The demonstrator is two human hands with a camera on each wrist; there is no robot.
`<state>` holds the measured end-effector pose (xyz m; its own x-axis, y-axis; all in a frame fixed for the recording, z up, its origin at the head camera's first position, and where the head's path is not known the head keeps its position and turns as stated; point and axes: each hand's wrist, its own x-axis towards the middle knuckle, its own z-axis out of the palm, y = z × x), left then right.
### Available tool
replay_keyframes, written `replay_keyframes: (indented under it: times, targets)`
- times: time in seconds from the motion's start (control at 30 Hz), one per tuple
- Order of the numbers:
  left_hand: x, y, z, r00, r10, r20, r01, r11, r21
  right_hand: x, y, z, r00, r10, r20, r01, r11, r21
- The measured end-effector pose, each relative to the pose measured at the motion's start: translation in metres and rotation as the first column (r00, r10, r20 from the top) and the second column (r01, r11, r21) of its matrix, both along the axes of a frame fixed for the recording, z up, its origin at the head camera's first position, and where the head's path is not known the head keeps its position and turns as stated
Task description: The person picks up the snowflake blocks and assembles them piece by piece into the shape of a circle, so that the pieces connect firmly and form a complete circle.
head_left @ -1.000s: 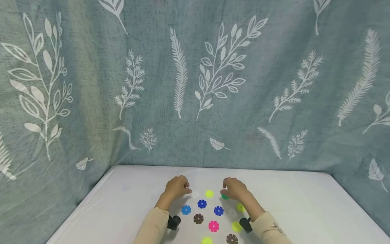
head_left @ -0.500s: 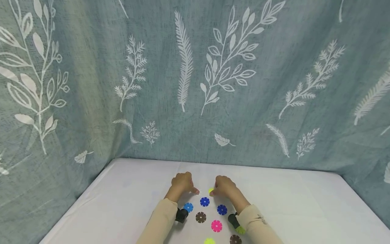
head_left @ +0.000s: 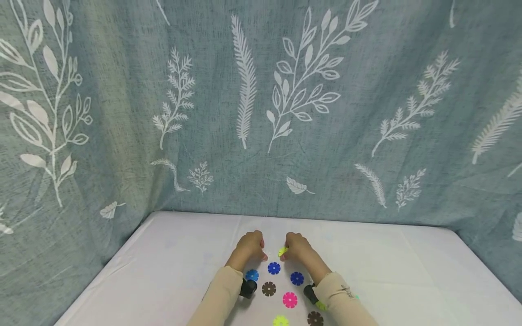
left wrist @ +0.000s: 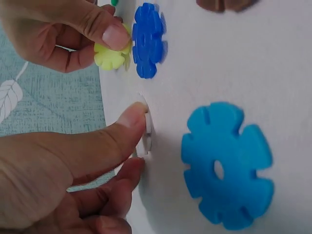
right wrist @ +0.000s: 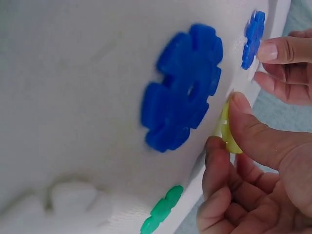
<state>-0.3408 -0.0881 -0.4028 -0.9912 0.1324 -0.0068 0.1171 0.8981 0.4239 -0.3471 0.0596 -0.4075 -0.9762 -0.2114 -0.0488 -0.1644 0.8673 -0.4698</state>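
Note:
My left hand (head_left: pixel 251 246) pinches a white notched plastic disc (left wrist: pixel 147 129), seen nearly edge-on between thumb and fingers in the left wrist view. To its right, my right hand (head_left: pixel 299 247) holds a yellow notched disc (right wrist: pixel 226 127) between thumb and fingertips, tilted off the flat. A dark blue disc (head_left: pixel 274 268) lies just in front of both hands. Beneath the left wrist is a light blue disc (head_left: pixel 252 275). Another dark blue disc (head_left: pixel 297 278) lies near the right wrist, and a green disc (right wrist: pixel 162 209) shows beside the right hand.
More flower-shaped discs lie on the white tabletop (head_left: pixel 171 267): brown (head_left: pixel 268 289), pink (head_left: pixel 290 299), yellow (head_left: pixel 280 321) and another brown disc (head_left: pixel 315 318). A patterned curtain (head_left: pixel 220 181) hangs behind the table. Black wrist cameras sit by both cuffs.
Both hands have come closer together. My right hand has gone left from the green disc to the yellow one and now grips it. My left hand has reached the white disc. The head view has tilted down.

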Motion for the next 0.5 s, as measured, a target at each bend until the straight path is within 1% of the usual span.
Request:
replay_keyframes:
  times: [0.1,0.17,0.23,0.3,0.33,0.4,0.5]
  targets:
    - [0.002,0.0,0.001,1.0,-0.022,-0.02,0.022,1.0,-0.01,0.0,-0.001,-0.001,1.0,0.005,-0.018,-0.005,1.0,-0.01]
    - [0.003,-0.001,0.002,0.999,-0.023,-0.029,0.023,1.0,-0.005,0.001,-0.002,-0.001,0.999,0.02,-0.04,-0.02,1.0,-0.012]
    - [0.003,-0.001,0.001,0.999,-0.018,-0.032,0.019,1.0,0.012,0.003,0.0,0.0,0.997,0.04,-0.063,-0.042,0.999,-0.021]
    - [0.004,-0.002,0.0,0.998,-0.023,-0.052,0.025,0.999,0.038,0.005,0.004,0.001,0.995,0.063,-0.08,-0.068,0.996,-0.053]
    - [0.005,-0.003,-0.001,0.997,-0.026,-0.07,0.03,0.998,0.056,0.006,0.007,0.002,0.993,0.076,-0.09,-0.083,0.994,-0.076]
    - [0.006,-0.004,-0.002,0.992,-0.034,-0.121,0.047,0.993,0.107,0.008,0.014,0.005,0.991,0.097,-0.095,-0.111,0.982,-0.156]
    - [0.011,-0.008,0.0,0.98,-0.043,-0.195,0.082,0.977,0.196,0.012,0.027,0.011,0.988,0.127,-0.089,-0.147,0.946,-0.288]
